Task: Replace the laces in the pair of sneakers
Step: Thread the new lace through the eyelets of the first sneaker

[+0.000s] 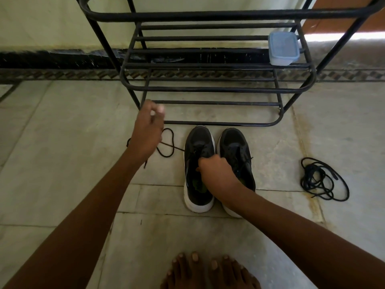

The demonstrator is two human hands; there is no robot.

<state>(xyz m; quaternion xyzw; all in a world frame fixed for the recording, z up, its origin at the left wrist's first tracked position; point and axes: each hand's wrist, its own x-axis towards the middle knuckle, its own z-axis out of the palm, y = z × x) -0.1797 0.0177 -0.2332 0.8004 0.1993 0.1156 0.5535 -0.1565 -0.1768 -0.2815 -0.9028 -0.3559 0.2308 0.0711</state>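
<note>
Two black sneakers with white soles stand side by side on the tiled floor, toes toward the rack: the left sneaker [199, 163] and the right sneaker [235, 151]. My right hand [216, 172] grips the tongue area of the left sneaker. My left hand [149, 132] is raised to the left of the shoes, fingers curled and pinching a black lace [166, 142] that runs from the left sneaker's eyelets and loops on the floor. A second black lace [320, 180] lies coiled on the floor to the right.
A black metal shoe rack [208, 88] stands just beyond the sneakers, against the wall. A blue-lidded plastic box [283, 49] sits on its shelf at the right. My bare feet [208, 272] are at the bottom edge.
</note>
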